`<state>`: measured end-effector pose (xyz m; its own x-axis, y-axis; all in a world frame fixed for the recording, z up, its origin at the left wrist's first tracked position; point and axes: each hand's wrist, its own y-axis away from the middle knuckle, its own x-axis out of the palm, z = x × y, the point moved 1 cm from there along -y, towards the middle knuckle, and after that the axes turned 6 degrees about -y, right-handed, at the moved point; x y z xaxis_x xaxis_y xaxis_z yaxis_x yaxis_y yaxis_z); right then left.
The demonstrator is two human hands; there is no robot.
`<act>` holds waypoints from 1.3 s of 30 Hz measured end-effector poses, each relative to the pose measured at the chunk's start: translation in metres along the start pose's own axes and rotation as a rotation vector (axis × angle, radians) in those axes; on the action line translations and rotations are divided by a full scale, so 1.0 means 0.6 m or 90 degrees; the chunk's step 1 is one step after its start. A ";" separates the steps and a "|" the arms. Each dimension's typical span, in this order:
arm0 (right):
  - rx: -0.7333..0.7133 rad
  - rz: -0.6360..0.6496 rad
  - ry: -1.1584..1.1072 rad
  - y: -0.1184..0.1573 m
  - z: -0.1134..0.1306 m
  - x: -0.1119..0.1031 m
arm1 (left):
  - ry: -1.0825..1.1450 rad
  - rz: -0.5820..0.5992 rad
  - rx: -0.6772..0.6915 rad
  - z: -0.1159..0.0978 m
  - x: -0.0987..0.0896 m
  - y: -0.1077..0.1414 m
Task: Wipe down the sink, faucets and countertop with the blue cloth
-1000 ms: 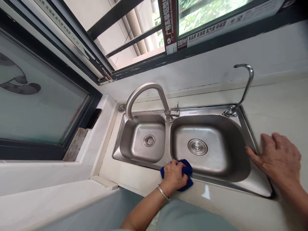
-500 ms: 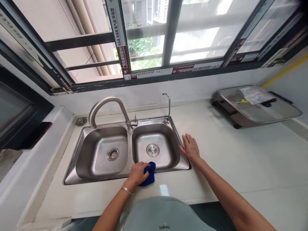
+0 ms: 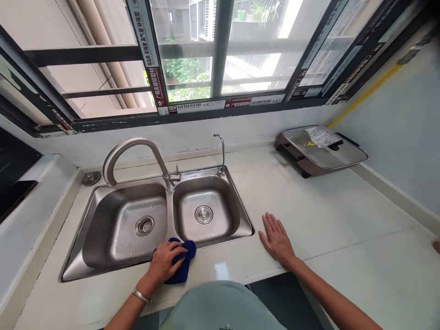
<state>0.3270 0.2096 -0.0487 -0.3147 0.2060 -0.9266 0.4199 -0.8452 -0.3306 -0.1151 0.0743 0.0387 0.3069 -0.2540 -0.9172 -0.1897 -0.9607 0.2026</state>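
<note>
My left hand (image 3: 166, 261), a bracelet at its wrist, presses on a dark blue cloth (image 3: 184, 263) with curled fingers. The cloth lies over the front rim of a stainless steel double sink (image 3: 220, 242) and the white counter just before it. To the right of the sink, my right hand (image 3: 276, 239) rests palm down on the counter (image 3: 237, 266), fingers stretched out, holding nothing. Water drops dot the left basin of the sink.
A curved faucet (image 3: 135, 142) and a thin spout (image 3: 222, 151) rise behind the basins. An electric pan with a glass lid (image 3: 319, 151) stands at the back right. A window (image 3: 192, 68) runs above the backsplash; a low ledge (image 3: 34, 206) borders the left side.
My left hand and the cloth have moved left along the sink's front edge. My right hand has shifted from beside the sink's right rim nearer to the counter's front. The view has turned right.
</note>
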 end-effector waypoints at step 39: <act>0.087 -0.011 -0.058 -0.011 0.006 -0.019 | 0.211 0.078 0.032 -0.287 0.113 -0.317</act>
<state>0.3250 0.2109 -0.0354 -0.3994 0.1804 -0.8988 0.2956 -0.9027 -0.3126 0.1022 0.2208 -0.0029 0.5634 -0.3978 -0.7241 -0.2878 -0.9161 0.2793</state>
